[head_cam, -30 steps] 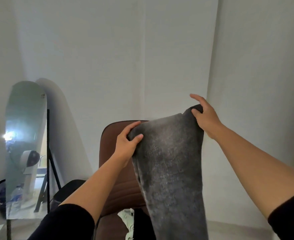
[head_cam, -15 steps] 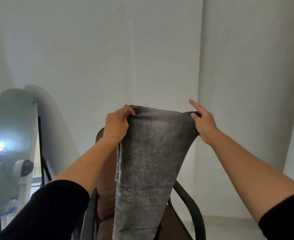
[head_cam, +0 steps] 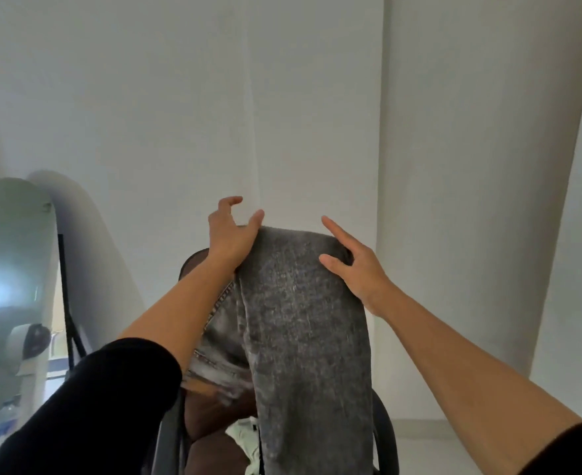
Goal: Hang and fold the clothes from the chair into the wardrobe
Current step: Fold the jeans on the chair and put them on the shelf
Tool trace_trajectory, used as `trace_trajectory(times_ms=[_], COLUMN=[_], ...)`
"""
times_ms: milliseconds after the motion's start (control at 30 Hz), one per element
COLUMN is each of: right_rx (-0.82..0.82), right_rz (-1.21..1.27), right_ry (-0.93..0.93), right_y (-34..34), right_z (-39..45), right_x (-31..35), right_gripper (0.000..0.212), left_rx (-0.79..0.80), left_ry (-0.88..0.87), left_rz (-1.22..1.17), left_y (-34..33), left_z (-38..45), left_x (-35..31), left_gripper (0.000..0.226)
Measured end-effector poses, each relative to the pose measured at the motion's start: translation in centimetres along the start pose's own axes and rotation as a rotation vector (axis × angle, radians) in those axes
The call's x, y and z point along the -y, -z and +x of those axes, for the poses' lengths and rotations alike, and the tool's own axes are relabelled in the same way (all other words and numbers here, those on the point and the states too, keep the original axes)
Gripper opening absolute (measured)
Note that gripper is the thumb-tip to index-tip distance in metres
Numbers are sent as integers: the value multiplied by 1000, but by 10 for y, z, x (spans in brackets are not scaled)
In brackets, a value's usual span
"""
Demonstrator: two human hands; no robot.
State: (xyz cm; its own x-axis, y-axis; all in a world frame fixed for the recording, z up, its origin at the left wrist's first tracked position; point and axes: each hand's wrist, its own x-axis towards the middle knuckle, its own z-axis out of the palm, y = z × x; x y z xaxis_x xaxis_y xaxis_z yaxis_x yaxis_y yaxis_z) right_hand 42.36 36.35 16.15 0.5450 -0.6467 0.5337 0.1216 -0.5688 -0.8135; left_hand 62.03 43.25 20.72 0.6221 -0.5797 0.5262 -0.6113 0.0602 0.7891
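A pair of grey washed jeans [head_cam: 303, 320] hangs in front of me, above the brown chair [head_cam: 210, 416]. My right hand [head_cam: 358, 272] holds the top right corner: the thumb lies on the front of the cloth and the index finger points up. At the top left corner, my left hand [head_cam: 229, 234] has its fingers spread in the air, and only the thumb touches the cloth's top edge. The waist part of the jeans [head_cam: 214, 358] sags under my left forearm. A pale garment [head_cam: 245, 440] lies on the chair seat. The wardrobe is out of view.
A tall standing mirror [head_cam: 11, 269] on a black stand leans at the left wall. The chair has dark armrests [head_cam: 385, 437] on both sides. White walls and a projecting wall column [head_cam: 454, 200] fill the background, with pale floor at the lower right.
My left hand has let go of the top edge and spread its fingers. Both hands sit closer together and a little lower in view. The jeans' waist part now shows under my left arm.
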Motion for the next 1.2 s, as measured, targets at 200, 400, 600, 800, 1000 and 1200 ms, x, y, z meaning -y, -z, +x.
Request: trace_trajectory(times_ms=[200, 400, 600, 800, 1000, 1200], right_rx=[-75, -123, -142, -123, -56, 42], right_rz=[213, 70, -56, 81, 433, 248], right_ry=[-70, -69, -67, -192, -178, -37], right_y=[-34, -27, 26, 69, 65, 15], right_z=[20, 31, 36, 14, -4, -14], right_x=[11, 4, -1, -20, -26, -24], right_gripper=[58, 62, 61, 81, 92, 73], left_rx=[213, 448, 265, 62, -90, -123], left_ry=[62, 303, 14, -103, -77, 2], left_rz=[200, -139, -299, -455, -489, -434], left_y=[2, -2, -22, -57, -54, -36], left_z=[-47, -75, -73, -55, -27, -4], left_x=[40, 27, -9, -41, -49, -42], left_gripper=[76, 98, 51, 35, 24, 25])
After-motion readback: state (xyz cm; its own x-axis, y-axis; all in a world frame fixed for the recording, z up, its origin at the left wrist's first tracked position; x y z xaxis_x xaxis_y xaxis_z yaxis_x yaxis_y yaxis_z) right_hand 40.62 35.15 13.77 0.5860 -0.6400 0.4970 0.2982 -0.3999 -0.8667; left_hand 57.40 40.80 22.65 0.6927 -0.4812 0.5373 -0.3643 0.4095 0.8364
